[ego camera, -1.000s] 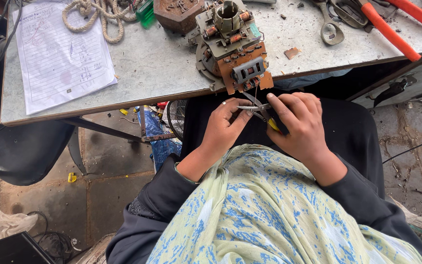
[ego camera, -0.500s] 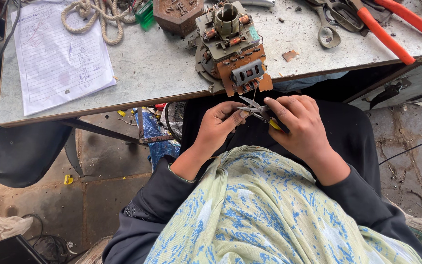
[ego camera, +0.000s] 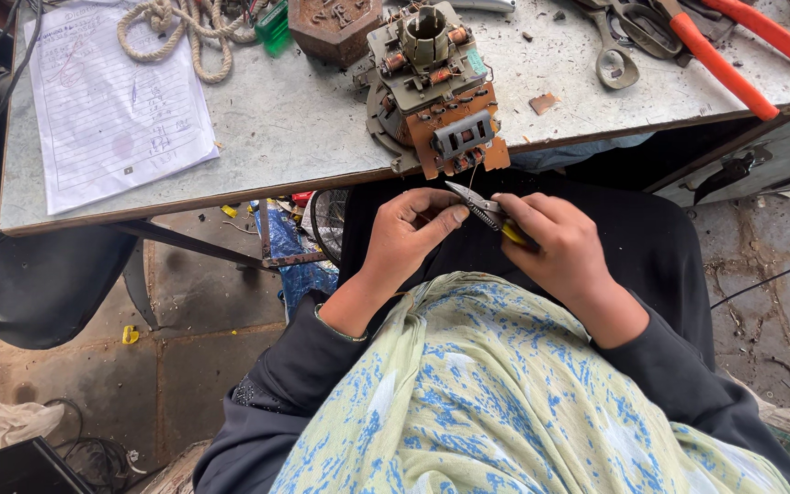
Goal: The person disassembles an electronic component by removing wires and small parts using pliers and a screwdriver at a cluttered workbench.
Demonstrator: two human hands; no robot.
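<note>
My right hand (ego camera: 560, 242) grips small pliers (ego camera: 482, 209) with yellow handles, the jaws pointing up-left toward the table edge. My left hand (ego camera: 409, 233) pinches something thin at the plier jaws, with the thumb and forefinger against the tips. A thin wire runs from the jaws up to an electrical assembly (ego camera: 436, 87) with a brown circuit board that overhangs the edge of the grey worktable (ego camera: 304, 128). Both hands hover over my lap, just below the table.
On the table lie a lined sheet of paper (ego camera: 112, 110), a coil of rope (ego camera: 180, 27), a rusty hexagonal block (ego camera: 336, 27), metal snips (ego camera: 614, 46) and orange-handled cutters (ego camera: 733, 50). A black chair (ego camera: 29, 274) stands at the left. Debris and cables litter the floor.
The view has shifted slightly. My hands and the pliers stay together below the board, moved a little toward the table edge.
</note>
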